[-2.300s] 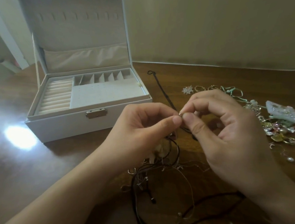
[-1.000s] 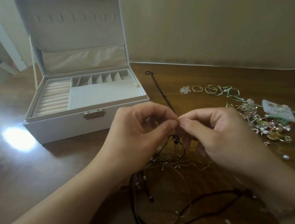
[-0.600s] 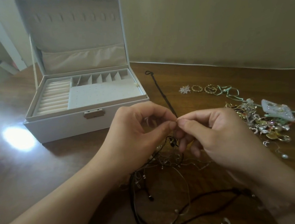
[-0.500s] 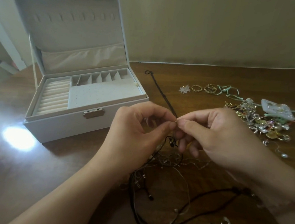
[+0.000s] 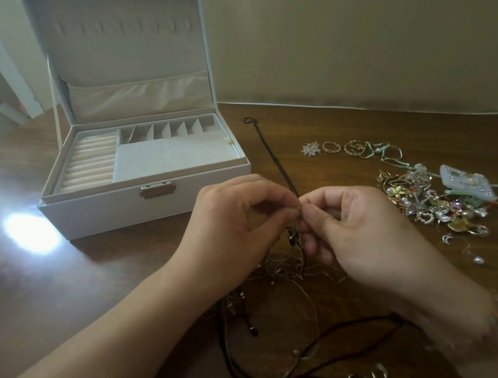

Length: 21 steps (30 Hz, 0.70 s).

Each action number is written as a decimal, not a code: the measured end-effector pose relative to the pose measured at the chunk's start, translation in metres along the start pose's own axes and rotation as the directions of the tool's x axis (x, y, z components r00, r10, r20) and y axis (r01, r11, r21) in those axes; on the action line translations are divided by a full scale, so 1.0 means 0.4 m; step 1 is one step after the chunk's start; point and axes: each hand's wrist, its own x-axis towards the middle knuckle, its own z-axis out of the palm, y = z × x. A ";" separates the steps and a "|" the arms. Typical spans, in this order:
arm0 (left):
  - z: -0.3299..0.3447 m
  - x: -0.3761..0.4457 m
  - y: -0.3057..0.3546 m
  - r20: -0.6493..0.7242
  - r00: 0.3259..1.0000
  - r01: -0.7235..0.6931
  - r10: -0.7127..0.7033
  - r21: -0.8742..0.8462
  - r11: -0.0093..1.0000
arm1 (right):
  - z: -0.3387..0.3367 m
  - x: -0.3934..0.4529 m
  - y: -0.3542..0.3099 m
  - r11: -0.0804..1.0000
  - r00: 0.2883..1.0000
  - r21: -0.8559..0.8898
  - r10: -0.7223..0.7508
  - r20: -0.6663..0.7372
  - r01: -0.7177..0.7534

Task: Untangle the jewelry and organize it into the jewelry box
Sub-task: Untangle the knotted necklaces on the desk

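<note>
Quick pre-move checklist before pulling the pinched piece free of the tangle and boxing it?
1. Left hand grip on the small metal piece: ok, pinched at fingertips.
2. Right hand grip on the same piece: ok, pinching beside the left.
3. Piece free of the cord tangle: cannot tell, strands hang from it.
4. Jewelry box open: ok, lid up.
5. Box compartments free: ok, nothing seen in them.
6. Jewelry pile apart from the tangle: ok.

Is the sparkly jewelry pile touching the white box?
Apart. The head view shows bare wooden table between the jewelry pile and the white box.
</note>
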 end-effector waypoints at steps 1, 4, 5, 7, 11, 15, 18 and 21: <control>0.001 0.000 -0.001 -0.002 1.000 -0.001 0.001 0.000 1.000 | 0.001 0.001 0.001 1.000 1.000 -0.014 -0.005 -0.009 0.005; 0.003 0.001 -0.001 -0.014 1.000 -0.010 0.011 0.020 1.000 | 0.002 0.004 0.006 0.996 0.998 -0.086 -0.039 -0.041 0.035; 0.003 0.001 0.000 -0.017 1.000 -0.017 0.017 0.027 0.999 | 0.001 0.003 0.005 0.991 0.997 -0.121 -0.060 -0.047 0.054; 0.003 0.001 0.001 -0.020 0.999 -0.037 0.038 0.037 0.999 | 0.000 0.002 0.002 0.978 0.993 -0.186 -0.108 -0.056 0.096; 0.005 0.002 0.005 -0.051 0.996 -0.066 0.070 0.070 0.995 | -0.004 0.003 0.002 0.962 0.986 -0.242 -0.151 -0.071 0.130; 0.002 0.002 0.006 -0.037 0.996 -0.078 0.081 0.094 0.993 | -0.003 0.004 0.005 0.967 0.990 -0.230 -0.129 -0.064 0.111; 0.000 0.001 0.008 -0.029 0.998 -0.056 0.059 0.094 0.994 | -0.002 0.005 0.005 0.968 0.990 -0.227 -0.121 -0.068 0.103; 0.001 0.000 0.010 -0.022 1.000 0.025 -0.023 0.087 0.996 | -0.001 0.009 0.007 0.962 0.989 -0.256 -0.123 -0.081 0.099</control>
